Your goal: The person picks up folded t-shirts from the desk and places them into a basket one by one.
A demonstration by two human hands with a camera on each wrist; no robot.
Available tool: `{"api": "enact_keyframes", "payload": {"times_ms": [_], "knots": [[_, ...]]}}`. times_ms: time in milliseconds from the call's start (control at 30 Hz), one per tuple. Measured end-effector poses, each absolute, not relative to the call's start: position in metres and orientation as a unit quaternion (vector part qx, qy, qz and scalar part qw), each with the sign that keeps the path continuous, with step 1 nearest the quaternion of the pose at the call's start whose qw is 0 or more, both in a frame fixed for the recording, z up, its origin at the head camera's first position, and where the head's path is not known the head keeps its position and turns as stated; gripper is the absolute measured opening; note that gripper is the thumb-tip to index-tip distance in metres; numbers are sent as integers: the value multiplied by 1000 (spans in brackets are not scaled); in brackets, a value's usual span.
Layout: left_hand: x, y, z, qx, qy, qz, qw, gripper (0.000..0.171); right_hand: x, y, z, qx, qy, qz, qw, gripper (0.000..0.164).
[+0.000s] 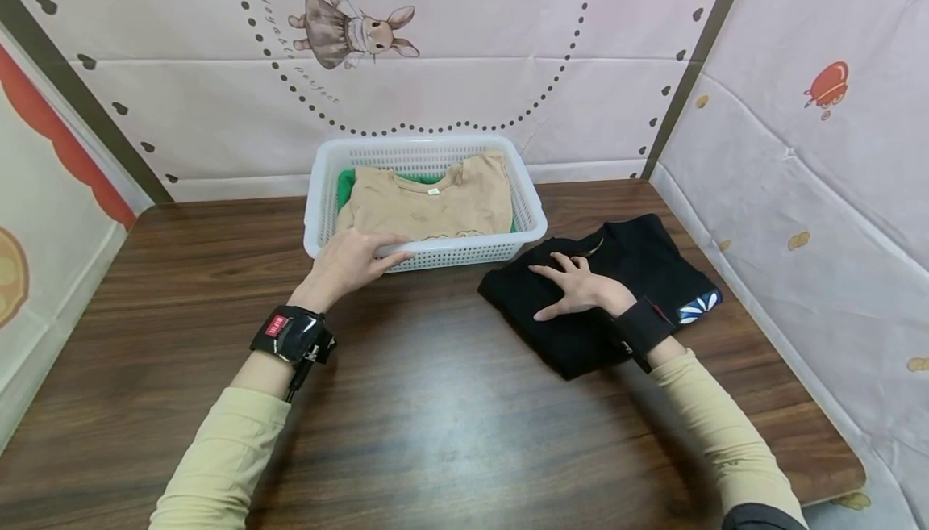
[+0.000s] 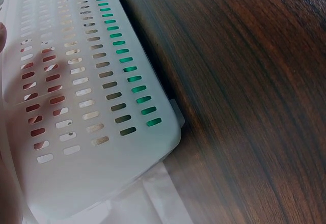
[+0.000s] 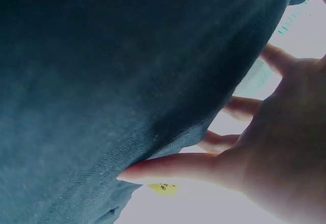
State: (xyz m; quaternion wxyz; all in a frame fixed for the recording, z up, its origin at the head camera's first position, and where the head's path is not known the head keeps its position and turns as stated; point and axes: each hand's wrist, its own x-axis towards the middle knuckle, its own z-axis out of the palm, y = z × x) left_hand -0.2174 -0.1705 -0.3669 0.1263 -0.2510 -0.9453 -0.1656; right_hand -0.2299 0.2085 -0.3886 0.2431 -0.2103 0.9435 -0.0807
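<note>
Black folded garment (image 1: 646, 268) lies at about two o'clock on the brown table (image 1: 435, 409), a blue-and-white patch (image 1: 700, 306) at its three o'clock. On it rests the right hand (image 1: 581, 288), fingers spread — gripping nothing. At twelve o'clock stands a white basket (image 1: 464, 254) with a beige shirt (image 1: 428, 211) over green cloth (image 1: 344, 188); the left hand (image 1: 348, 260) grips its rim at seven o'clock.

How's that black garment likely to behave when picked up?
The black garment will probably sag, as it looks like soft, creased fabric. It looks folded, so it may fall open if lifted by one edge. Rolling seems unlikely: it lies flat on the table.
</note>
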Motion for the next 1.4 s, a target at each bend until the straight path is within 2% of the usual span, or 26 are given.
{"api": "enact_keyframes", "payload": {"times_ms": [533, 833, 1000, 1133, 1233, 1333, 1400], "knots": [[-218, -171, -368, -254, -943, -159, 142, 37, -223, 182, -387, -212, 942, -47, 256, 90], [-219, -170, -365, -258, -943, -167, 125, 38, -224, 182, -388, -221, 939, -52, 260, 86], [-215, -160, -360, -307, -919, -168, 181, 31, -230, 197, -378, -238, 932, -111, 250, 80], [-210, -137, -353, -379, -872, -185, 248, 31, -239, 214, -368, -238, 935, -149, 215, 78], [-205, -115, -353, -419, -841, -195, 280, 29, -244, 227, -363, -228, 940, -166, 194, 78], [-200, -93, -362, -442, -830, -196, 279, 25, -249, 241, -362, -207, 946, -168, 184, 78], [-197, -80, -371, -448, -837, -192, 248, 23, -251, 250, -363, -193, 951, -160, 180, 79]]}}
